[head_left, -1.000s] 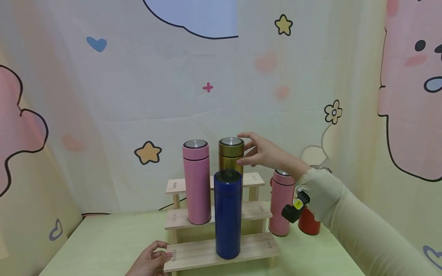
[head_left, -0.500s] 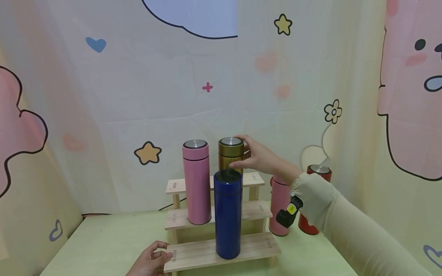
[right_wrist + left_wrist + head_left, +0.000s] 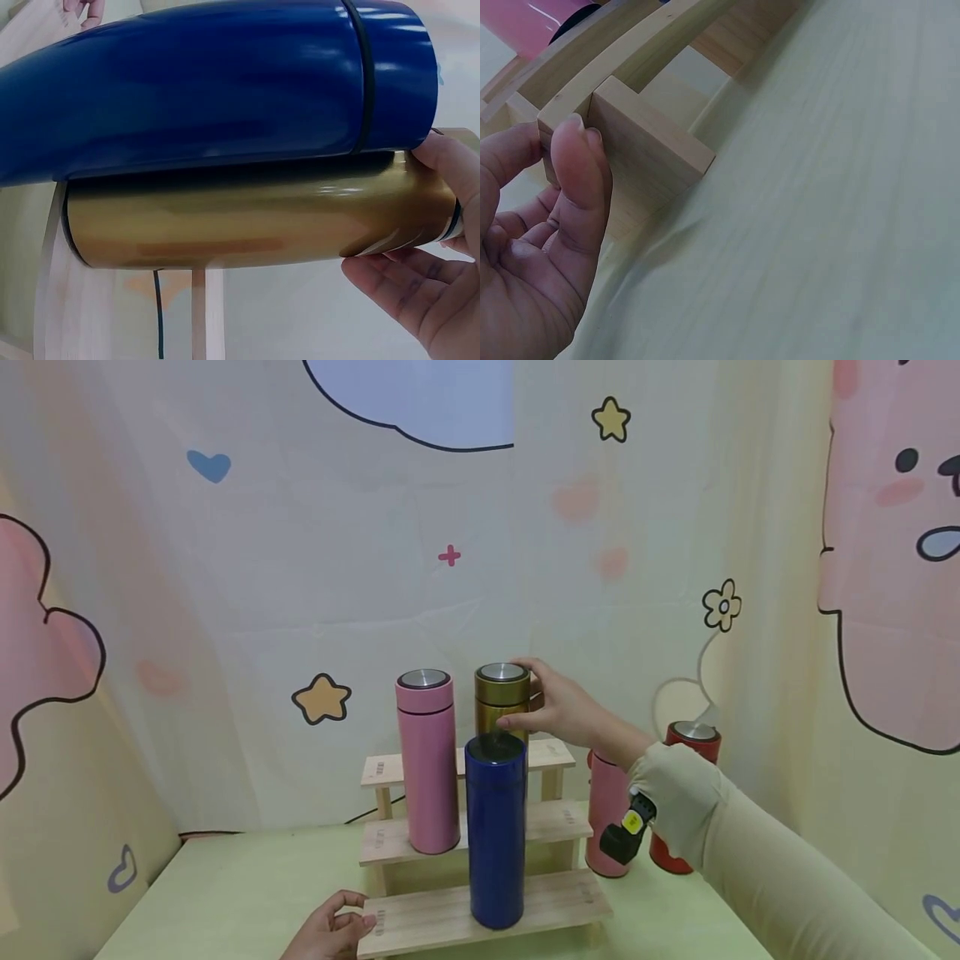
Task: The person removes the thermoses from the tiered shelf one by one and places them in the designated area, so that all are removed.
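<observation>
My right hand (image 3: 558, 703) holds the upper part of a gold thermos bottle (image 3: 501, 693), thumb on the near side and fingers behind it. In the right wrist view, the gold bottle (image 3: 255, 225) stands close beside the blue thermos bottle (image 3: 225, 90). From the head view, the blue one, upright on the lowest step, hides the gold bottle's lower part. A pink thermos bottle (image 3: 427, 768) stands on the middle step, to the left. My left hand (image 3: 327, 929) pinches the left end of the lowest step of a three-tier wooden stand (image 3: 420, 917).
Right of the stand, another pink thermos bottle (image 3: 609, 814) and a red one (image 3: 693, 743) stand on the light green table (image 3: 247, 885), partly covered by my right arm. A patterned cloth backdrop (image 3: 337, 568) hangs behind and at both sides.
My right hand has moved slightly left and its fingers and thumb have closed on the gold thermos bottle. My left hand stays at the step's end. The bottles have not visibly moved.
</observation>
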`<state>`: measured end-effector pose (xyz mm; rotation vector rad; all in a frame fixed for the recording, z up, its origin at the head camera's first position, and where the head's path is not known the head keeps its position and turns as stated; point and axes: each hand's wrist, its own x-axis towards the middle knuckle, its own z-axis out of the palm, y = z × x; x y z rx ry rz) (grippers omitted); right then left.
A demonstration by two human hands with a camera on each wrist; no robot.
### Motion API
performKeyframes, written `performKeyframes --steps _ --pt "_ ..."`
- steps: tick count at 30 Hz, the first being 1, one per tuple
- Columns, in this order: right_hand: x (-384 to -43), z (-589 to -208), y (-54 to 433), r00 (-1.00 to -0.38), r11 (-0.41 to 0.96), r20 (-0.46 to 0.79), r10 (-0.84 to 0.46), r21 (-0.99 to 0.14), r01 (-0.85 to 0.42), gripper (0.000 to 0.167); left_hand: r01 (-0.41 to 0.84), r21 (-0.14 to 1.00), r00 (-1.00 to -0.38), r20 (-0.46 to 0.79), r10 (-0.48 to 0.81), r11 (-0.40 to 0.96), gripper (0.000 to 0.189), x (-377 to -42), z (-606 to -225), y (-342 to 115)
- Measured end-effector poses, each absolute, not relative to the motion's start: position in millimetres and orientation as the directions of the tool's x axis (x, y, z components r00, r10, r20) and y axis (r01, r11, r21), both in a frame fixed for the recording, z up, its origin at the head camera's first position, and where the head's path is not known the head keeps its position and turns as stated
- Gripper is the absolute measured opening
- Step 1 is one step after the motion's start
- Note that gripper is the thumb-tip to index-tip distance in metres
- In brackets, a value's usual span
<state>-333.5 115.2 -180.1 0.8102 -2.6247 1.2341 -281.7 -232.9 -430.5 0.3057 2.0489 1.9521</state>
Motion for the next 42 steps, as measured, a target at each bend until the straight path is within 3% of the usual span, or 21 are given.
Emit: performKeyframes --steps 26,34,42 --pt "-326.8 -161.8 151.8 -0.856 0.589 0.395 -0.333 -0.621 -0.516 0.086 -0.057 0.998 -0.934 -0.061 0.352 0.022 0.039 -282.1 -428.0 -229.6" --pt "-321.8 -158.9 163.4 -0.86 0.592 0.395 -0.324 -0.624 -0.51 0.085 -0.037 0.994 -0.941 -0.069 0.33 0.103 0.041 -281.3 -431.0 -231.3" --pt "-311.5 -152.7 175.2 -0.864 0.609 0.382 -0.328 -0.613 -0.502 0.085 -0.048 0.995 -0.943 -0.075 0.324 0.093 0.043 -282.8 -432.6 -231.4"
